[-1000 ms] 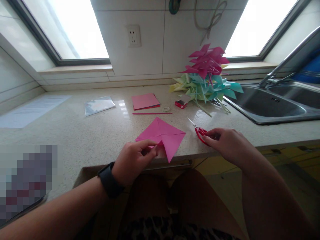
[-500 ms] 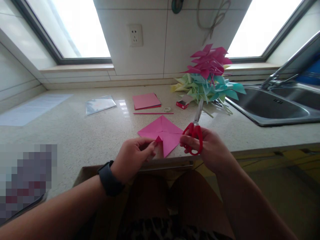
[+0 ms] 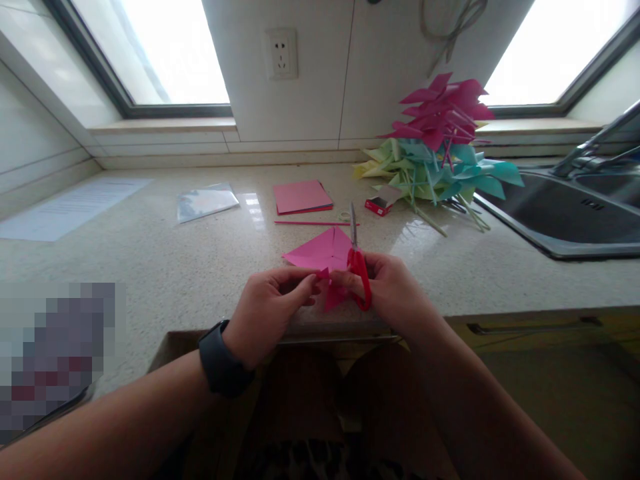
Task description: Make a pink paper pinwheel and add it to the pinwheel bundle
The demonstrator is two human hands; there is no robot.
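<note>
Scissors meet the pink paper at the bench edge

The left hand pinches the near corner of the pink paper, which lies on the bench; the right hand grips the red scissors. It seems best to keep the sheet flat and the blades along the crease.

Hidden, cut off and blurred spots

The right grip covers the pink paper's near corner and part of the scissors' red handles; far left of the left grip, a pixelated patch hides something; far right, the sink runs off-frame.
</note>
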